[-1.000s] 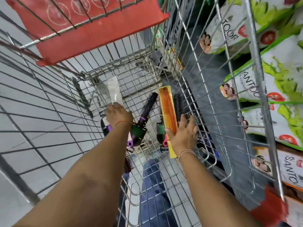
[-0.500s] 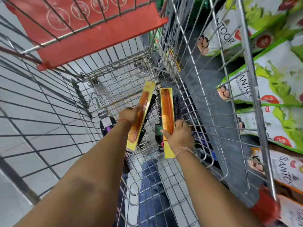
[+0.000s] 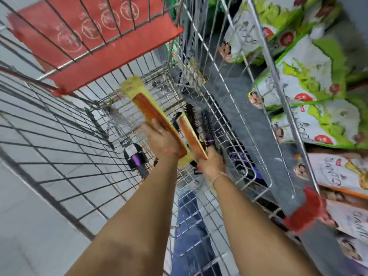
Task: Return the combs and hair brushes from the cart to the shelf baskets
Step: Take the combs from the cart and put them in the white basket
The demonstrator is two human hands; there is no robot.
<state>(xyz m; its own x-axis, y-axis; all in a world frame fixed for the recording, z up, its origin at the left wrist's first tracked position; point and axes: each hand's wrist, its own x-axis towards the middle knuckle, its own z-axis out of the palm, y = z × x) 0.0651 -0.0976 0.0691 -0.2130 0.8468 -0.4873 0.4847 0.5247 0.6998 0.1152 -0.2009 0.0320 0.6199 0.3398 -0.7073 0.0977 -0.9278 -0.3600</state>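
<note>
1. While both arms reach down into the cart (image 3: 59, 148), each grip is closed on goods: the left hand (image 3: 162, 141) clasps a carded comb (image 3: 153, 114) by its lower end, its yellow backing card sticking up toward the red child-seat flap (image 3: 103, 36).
2. The right hand (image 3: 212, 163) holds a second carded comb (image 3: 191, 136) and, with the same fingers, a round brush (image 3: 208, 126) by its purple-collared handle.
3. Both combs look light, flat and stiff; the card would bend more readily than the comb, so the hold belongs across the comb's spine, not on bare card.
4. The round brush is light too, but its bristles prickle and would snag on cart wire; the handle is the sensible place.
5. Two things in one hand is the weaker hold, and a slip seems likeliest there.
6. More brushes (image 3: 189, 112) lie behind the hands on the cart floor, and a dark brush with a purple patch (image 3: 136, 159) lies to the left.
7. Soap packs (image 3: 310, 76) fill the shelf on the right; no shelf basket shows.
</note>
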